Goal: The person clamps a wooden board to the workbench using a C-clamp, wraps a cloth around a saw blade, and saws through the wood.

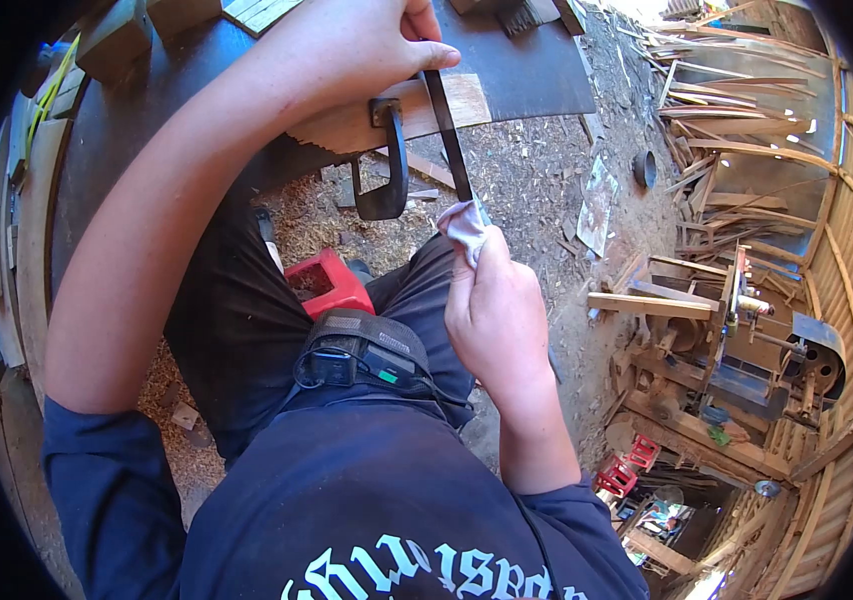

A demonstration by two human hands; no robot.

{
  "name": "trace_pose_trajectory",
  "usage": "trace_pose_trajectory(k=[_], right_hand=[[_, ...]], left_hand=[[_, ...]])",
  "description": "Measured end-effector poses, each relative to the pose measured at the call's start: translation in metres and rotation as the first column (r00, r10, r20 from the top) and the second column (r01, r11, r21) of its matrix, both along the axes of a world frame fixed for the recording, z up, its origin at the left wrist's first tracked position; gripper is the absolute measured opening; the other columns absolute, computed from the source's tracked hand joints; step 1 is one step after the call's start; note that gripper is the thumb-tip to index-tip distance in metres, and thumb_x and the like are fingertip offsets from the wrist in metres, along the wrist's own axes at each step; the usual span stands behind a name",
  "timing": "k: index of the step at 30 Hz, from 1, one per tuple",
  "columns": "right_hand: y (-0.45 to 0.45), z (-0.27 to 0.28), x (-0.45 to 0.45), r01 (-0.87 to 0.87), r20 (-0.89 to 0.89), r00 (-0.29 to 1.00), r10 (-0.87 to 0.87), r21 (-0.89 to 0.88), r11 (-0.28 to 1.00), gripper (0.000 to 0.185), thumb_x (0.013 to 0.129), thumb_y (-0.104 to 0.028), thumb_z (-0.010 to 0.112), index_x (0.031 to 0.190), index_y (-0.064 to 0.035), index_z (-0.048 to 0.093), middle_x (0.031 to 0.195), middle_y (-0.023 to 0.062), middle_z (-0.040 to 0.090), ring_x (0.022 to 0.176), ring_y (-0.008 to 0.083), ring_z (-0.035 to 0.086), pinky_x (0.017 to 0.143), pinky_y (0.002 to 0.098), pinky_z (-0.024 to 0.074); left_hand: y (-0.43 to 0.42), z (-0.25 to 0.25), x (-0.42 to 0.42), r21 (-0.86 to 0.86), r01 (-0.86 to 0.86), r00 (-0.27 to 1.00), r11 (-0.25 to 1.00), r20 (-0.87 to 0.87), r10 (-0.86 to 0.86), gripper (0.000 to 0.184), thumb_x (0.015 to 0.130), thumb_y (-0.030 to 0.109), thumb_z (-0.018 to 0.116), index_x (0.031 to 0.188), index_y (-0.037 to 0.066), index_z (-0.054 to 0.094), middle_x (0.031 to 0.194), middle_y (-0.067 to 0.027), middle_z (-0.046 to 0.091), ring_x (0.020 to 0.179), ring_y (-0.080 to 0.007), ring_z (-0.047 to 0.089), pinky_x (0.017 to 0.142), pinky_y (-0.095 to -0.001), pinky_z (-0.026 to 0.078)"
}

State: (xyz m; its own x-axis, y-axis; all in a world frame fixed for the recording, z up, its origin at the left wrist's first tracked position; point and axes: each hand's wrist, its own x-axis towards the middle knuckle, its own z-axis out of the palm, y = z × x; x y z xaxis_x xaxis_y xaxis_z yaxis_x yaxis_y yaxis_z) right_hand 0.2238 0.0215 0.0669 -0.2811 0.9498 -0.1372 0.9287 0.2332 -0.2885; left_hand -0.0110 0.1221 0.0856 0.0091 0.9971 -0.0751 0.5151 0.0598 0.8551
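Note:
A long, dark flat file [449, 135] runs from the bench edge toward my body. My left hand [417, 45] is closed with thumb and fingers on its far end, partly cut off by the top of the view. A pale cloth [467, 228] covers the near end, and my right hand [497, 300] is closed around it. Beneath the file, a light wooden piece [467, 98] lies at the edge of the dark bench [537, 75]. A black clamp [387, 185] grips this edge just left of the file and hangs below it.
A red plastic stool [332, 285] is between my legs. Wood shavings and scraps cover the ground [507, 160]. Wooden blocks [115, 40] stand at the bench's far left. To the right are stacked wood strips [747, 125] and a wooden-framed machine [737, 340].

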Motion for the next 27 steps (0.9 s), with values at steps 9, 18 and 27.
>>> trace_pose_trajectory(k=[9,18,27], right_hand=[[0.038,-0.014,-0.022,-0.061,-0.093,0.993,0.068,0.073,0.995,0.015,0.098,-0.013,0.055,0.097,0.0018,0.053,0.07,0.0312,0.065,0.07,0.0513,0.067,0.064,0.06,0.0524],[0.009,-0.025,-0.002,-0.015,-0.235,0.972,0.024,0.043,0.999,0.013,0.1,-0.012,0.057,0.102,0.0001,0.052,0.067,0.0279,0.063,0.067,0.0504,0.065,0.059,0.0591,0.05],[0.017,-0.021,0.008,-0.066,-0.047,0.996,0.069,0.059,0.996,0.019,0.1,-0.019,0.056,0.099,-0.0007,0.049,0.066,0.0273,0.066,0.068,0.0497,0.068,0.061,0.0596,0.0534]], left_hand=[[0.009,-0.018,-0.009,0.235,-0.168,0.984,0.957,0.09,0.151,0.026,0.091,0.019,0.075,0.1,-0.005,0.075,0.09,-0.0204,0.077,0.085,-0.0266,0.075,0.079,-0.0358,0.059],[-0.007,-0.002,0.011,0.265,-0.066,0.996,0.962,0.081,0.046,0.021,0.091,0.016,0.073,0.099,-0.003,0.075,0.092,-0.0192,0.077,0.087,-0.026,0.075,0.081,-0.0351,0.059],[0.011,-0.02,-0.004,0.102,0.01,1.0,0.995,-0.019,-0.008,0.027,0.091,0.022,0.074,0.097,-0.004,0.072,0.088,-0.0144,0.076,0.081,-0.0206,0.072,0.076,-0.0332,0.057]])
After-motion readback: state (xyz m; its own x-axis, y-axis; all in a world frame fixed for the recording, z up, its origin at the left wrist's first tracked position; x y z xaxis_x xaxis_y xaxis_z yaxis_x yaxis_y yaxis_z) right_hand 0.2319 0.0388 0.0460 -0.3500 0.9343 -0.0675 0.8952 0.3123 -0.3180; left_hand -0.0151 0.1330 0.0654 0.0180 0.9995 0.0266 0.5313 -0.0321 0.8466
